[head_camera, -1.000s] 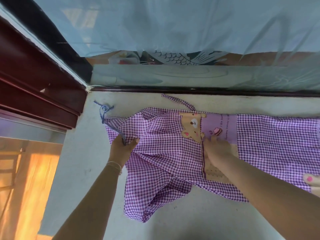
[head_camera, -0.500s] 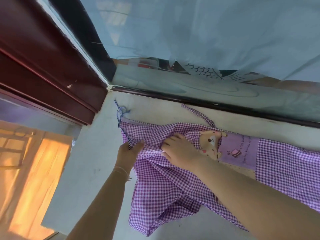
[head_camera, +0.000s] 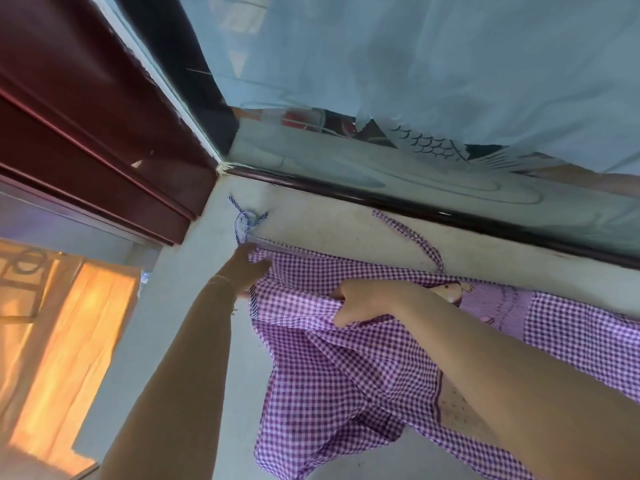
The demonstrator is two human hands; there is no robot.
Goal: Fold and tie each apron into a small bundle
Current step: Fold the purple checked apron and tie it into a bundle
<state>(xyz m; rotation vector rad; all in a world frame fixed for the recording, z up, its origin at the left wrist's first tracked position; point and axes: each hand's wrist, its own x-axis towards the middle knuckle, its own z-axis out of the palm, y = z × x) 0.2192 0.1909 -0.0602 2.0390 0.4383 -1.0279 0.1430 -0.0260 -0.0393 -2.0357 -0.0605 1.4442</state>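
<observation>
A purple gingham apron (head_camera: 346, 368) lies spread and rumpled on a pale ledge (head_camera: 194, 306). It has a cartoon bear patch (head_camera: 452, 292) and a lilac panel. A blue-white striped tie (head_camera: 246, 221) sits knotted at its far left corner, and a gingham strap (head_camera: 412, 237) trails toward the window. My left hand (head_camera: 247, 268) reaches to the apron's upper left corner, fingers on the cloth edge just below the striped tie. My right hand (head_camera: 363, 301) grips a fold of the gingham near the middle, fingers curled under the cloth.
A dark window rail (head_camera: 433, 213) runs along the back of the ledge, with glass and pale blue film above. A dark red wooden frame (head_camera: 86, 133) stands at the left. The ledge drops off at its left edge toward an orange-lit area.
My left hand slid up along the apron edge toward the striped tie. My right hand went from resting flat on the cloth to gripping a fold. The camera tilted and moved closer.
</observation>
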